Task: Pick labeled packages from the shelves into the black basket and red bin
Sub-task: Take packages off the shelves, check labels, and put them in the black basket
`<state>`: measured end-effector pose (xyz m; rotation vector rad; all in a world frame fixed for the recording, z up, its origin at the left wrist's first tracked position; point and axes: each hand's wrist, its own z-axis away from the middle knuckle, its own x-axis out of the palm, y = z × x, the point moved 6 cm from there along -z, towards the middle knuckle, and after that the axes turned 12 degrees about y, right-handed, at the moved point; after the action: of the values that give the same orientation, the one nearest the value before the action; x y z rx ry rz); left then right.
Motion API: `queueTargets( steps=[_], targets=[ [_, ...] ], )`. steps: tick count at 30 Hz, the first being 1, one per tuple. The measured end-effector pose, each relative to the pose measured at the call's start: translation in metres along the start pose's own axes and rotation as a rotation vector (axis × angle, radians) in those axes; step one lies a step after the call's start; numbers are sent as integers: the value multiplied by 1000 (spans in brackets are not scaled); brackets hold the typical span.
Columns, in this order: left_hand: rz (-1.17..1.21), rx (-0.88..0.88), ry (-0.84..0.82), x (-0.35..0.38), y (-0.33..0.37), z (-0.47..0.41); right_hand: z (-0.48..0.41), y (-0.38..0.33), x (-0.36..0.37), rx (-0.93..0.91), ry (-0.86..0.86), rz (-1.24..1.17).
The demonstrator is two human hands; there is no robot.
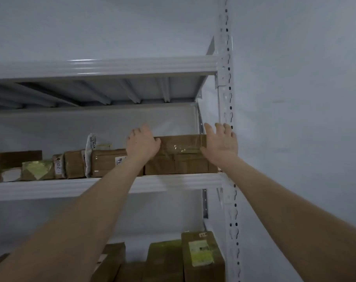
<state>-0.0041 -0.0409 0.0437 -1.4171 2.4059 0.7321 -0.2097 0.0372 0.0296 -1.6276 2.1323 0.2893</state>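
Note:
A long brown taped package [180, 146] lies on top of another brown package [179, 165] at the right end of the upper shelf [173, 183]. My left hand [141, 142] rests on its left end, fingers reaching over the top edge. My right hand [221, 142] is at its right end, palm towards the package and fingers spread straight. Left of it stands a brown package with a white label [110, 162]. The black basket and red bin are out of view.
More brown and yellow-taped packages [37, 169] line the shelf to the left. Larger boxes [201, 257] stand on the shelf below. The white slotted upright [227, 98] and a grey wall bound the right side. Another shelf [104, 67] lies overhead.

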Motion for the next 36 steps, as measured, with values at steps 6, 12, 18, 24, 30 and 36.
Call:
queueTargets(
  steps=[6,12,18,24,30,36],
  targets=[
    [98,47,-82,11,14,-7,-6,-10,14,-179,-43,159],
    [-26,252,-72,8,27,4,-3,-8,4,-215,25,122],
    [66,289,12,-6,20,11,10,-1,-15,-184,106,75],
    [169,391,107,-29,9,32,39,-3,-34,-80,180,1],
    [356,285,62,-33,-10,59,62,-9,-47,-26,171,13],
    [228,397,23,-33,-18,82,87,-28,-52,-91,159,64]
  ],
)
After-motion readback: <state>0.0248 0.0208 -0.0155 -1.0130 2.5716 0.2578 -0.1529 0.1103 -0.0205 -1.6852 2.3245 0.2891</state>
